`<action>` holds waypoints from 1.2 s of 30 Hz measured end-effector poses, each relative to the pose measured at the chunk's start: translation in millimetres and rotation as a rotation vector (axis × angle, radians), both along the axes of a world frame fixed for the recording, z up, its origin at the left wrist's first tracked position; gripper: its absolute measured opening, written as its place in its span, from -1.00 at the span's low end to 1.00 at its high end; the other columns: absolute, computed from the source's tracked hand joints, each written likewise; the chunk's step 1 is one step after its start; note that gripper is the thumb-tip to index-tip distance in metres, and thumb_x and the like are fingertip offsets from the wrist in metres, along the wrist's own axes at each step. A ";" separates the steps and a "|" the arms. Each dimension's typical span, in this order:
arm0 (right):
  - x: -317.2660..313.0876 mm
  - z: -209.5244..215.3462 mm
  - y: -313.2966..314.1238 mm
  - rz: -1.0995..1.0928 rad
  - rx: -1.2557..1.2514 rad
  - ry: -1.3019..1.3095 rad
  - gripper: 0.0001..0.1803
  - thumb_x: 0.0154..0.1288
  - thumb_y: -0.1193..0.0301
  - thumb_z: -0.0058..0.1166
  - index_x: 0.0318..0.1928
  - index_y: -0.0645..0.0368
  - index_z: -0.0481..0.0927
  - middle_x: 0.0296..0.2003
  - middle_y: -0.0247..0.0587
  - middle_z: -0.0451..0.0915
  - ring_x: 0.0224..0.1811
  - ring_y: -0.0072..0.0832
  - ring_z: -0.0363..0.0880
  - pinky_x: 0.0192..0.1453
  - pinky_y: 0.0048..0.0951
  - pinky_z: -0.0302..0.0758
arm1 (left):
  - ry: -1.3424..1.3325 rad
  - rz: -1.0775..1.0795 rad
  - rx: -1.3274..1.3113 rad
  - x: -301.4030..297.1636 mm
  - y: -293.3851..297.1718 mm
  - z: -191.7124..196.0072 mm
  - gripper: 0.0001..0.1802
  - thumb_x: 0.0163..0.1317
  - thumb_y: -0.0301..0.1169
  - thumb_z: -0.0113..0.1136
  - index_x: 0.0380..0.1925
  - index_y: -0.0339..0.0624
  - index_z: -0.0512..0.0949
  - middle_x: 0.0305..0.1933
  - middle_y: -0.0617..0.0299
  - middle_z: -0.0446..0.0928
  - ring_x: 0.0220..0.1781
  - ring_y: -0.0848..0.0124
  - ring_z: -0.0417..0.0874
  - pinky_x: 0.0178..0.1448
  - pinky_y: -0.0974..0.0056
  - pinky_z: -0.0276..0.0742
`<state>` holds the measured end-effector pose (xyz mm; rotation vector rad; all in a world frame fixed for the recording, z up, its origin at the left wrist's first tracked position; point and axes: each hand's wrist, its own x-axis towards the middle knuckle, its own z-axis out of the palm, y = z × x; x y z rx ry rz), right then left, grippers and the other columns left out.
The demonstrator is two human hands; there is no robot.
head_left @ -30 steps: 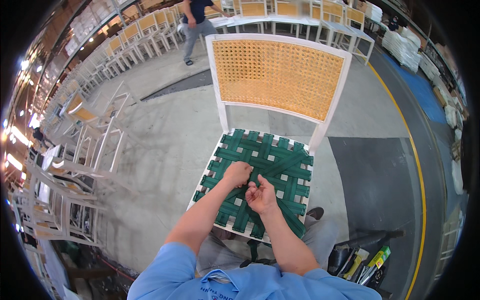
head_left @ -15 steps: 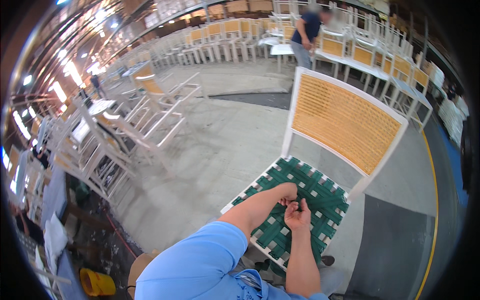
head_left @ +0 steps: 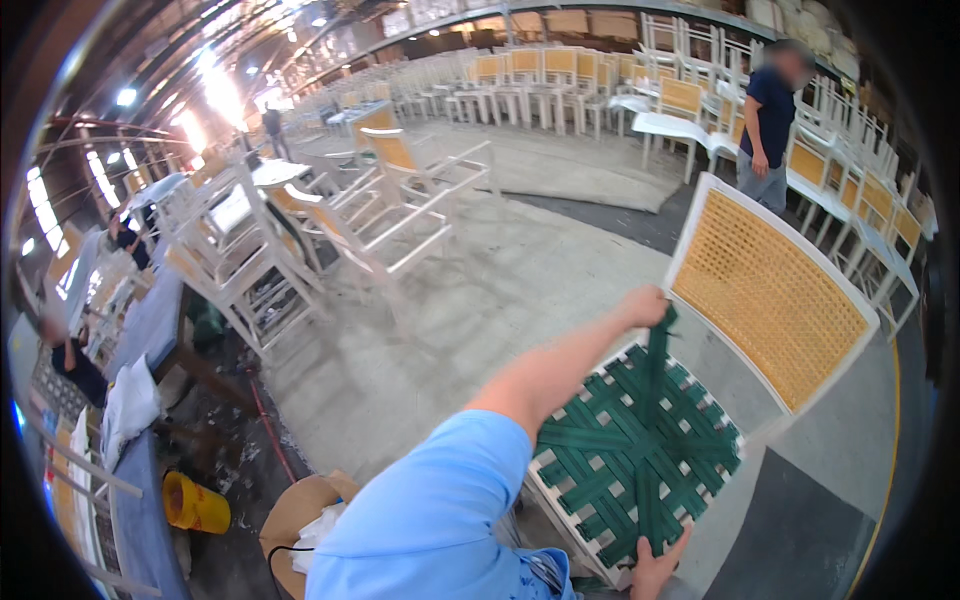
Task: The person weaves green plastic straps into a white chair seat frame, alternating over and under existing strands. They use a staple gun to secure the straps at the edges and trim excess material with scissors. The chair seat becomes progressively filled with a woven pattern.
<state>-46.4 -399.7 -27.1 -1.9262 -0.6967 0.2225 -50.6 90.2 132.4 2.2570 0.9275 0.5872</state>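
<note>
A white-framed chair has a tan cane back (head_left: pixel 765 285) and a seat of woven green webbing (head_left: pixel 600 480). My left hand (head_left: pixel 648 306) is closed on the end of a green webbing strap (head_left: pixel 656 352), raised above the seat's far corner beside the backrest. That strap crosses the seat's middle toward the near edge, over other crossing straps. At the near edge, my right hand (head_left: pixel 657 570) lies by the webbing with thumb and fingers apart. Part of the right hand's grip side is hidden.
Unfinished white chair frames (head_left: pixel 370 230) stand to the left. A yellow bucket (head_left: pixel 196 502), a cardboard drum (head_left: pixel 285 515) and a long bench (head_left: pixel 145 330) are at lower left. A person in dark clothes (head_left: pixel 768 125) stands behind the chair, near rows of chairs (head_left: pixel 540 75).
My hands have parted from the seat's middle: the left went up and away with the strap, the right came to the near edge. The view shifted left, and the person behind straightened.
</note>
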 end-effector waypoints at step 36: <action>8.1 93.7 -26.2 0.052 -0.401 -0.102 -0.57 0.28 0.48 0.33 0.16 0.18 0.65 -0.25 -0.10 0.64 -0.20 -0.32 0.65 -0.06 -0.34 0.57 | -0.638 -0.052 -1.128 -83.5 -78.0 -38.9 -0.66 0.61 -0.20 0.02 0.07 -0.21 0.63 -0.10 0.22 0.72 -0.10 0.34 0.73 0.02 0.19 0.63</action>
